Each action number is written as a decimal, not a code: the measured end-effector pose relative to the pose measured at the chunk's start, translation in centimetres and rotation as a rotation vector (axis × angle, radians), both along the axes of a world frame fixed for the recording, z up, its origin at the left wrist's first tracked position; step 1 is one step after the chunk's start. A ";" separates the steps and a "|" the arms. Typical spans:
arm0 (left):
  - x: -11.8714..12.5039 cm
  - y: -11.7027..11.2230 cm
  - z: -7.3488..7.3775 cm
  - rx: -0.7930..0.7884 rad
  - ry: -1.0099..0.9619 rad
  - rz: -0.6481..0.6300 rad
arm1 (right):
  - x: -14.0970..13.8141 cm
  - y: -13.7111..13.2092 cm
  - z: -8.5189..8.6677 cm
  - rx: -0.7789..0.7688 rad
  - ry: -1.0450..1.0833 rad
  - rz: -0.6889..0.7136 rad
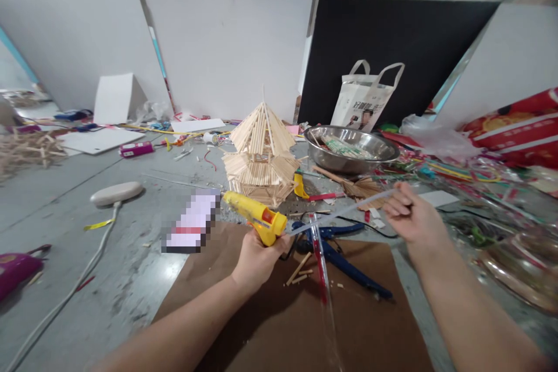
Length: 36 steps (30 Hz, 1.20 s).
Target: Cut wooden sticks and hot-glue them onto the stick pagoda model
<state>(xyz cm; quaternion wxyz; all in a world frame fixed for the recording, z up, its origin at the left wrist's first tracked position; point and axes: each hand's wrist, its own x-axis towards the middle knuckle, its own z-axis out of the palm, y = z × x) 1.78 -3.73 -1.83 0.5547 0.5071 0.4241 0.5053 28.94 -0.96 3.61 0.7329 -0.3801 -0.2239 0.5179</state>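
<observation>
The yellow glue gun (250, 209), mid-frame, is clamped in the left hand (258, 261); right of centre, the right hand (410, 214) pinches the translucent glue stick (346, 209). Best steady the gun, keeping the slender stick unbent.

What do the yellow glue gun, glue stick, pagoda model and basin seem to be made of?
Glue gun: probably hard moulded plastic, opaque yellow with a slight sheen.
Glue stick: likely hot-melt glue, cloudy and translucent.
Pagoda model: apparently bare wood, pale, matt slim sticks with no visible paint.
Basin: metal, probably stainless steel, given its silvery, shiny reflections.
</observation>
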 end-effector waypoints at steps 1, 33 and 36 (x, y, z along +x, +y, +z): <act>0.0 0.0 0.0 -0.004 0.001 0.002 | 1.1 -0.1 0.3 0.020 0.006 -0.051; 0.4 0.2 -0.9 -0.036 -0.049 0.035 | -11.3 -2.4 -4.6 -0.336 -0.031 0.563; 0.1 0.7 -1.1 0.004 -0.012 0.077 | -10.6 -2.3 -4.2 -0.205 -0.079 0.410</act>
